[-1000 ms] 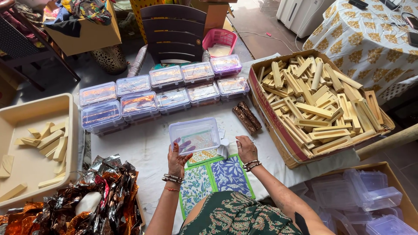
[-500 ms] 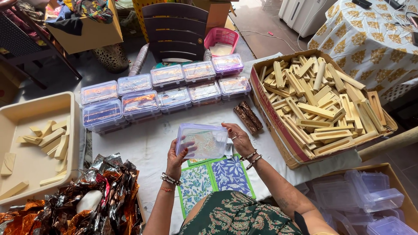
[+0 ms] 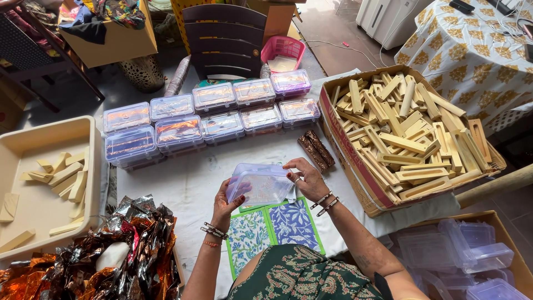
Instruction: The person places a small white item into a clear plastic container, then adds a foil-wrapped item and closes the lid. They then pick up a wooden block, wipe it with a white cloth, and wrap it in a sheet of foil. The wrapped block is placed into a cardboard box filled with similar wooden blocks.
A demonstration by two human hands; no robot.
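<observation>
Holding a clear, lilac-tinted plastic box [image 3: 260, 185] up off the white tablecloth [image 3: 183, 183], both hands are on it: left hand [image 3: 226, 200] grips the near-left corner w/ thumb on top, right hand [image 3: 307, 176] pinches the far-right edge w/ fingertips. Neither hand is free. Box sits between the hands, tilted toward the person, just above 2 floral printed cards w/ green borders [image 3: 272, 228].

Progress, judging by the layout: 10 lidded clear boxes w/ shiny contents [image 3: 205, 116] stand in 2 rows beyond the hands, so that part looks done. The one in hand looks empty or nearly so, so it's prob. at the start of its turn. Lots left: a big cardboard carton of pale wooden blocks [image 3: 408, 133] right of the right hand, a beige tray w/ a few more pale blocks [image 3: 33, 144] far left of the left hand, a heap of bronze foil wrappers [image 3: 111, 250] below-left, and a carton of spare empty clear boxes [image 3: 466, 255] below-right. 2 dark brown wrapped bars [image 3: 316, 149] lie just past the right hand.

Hard to tell: whether the held box has its lid on or is being opened; what's inside the 10 packed boxes beyond a glint; the spare-box carton is cut off at the frame edge, foil heap too.
</observation>
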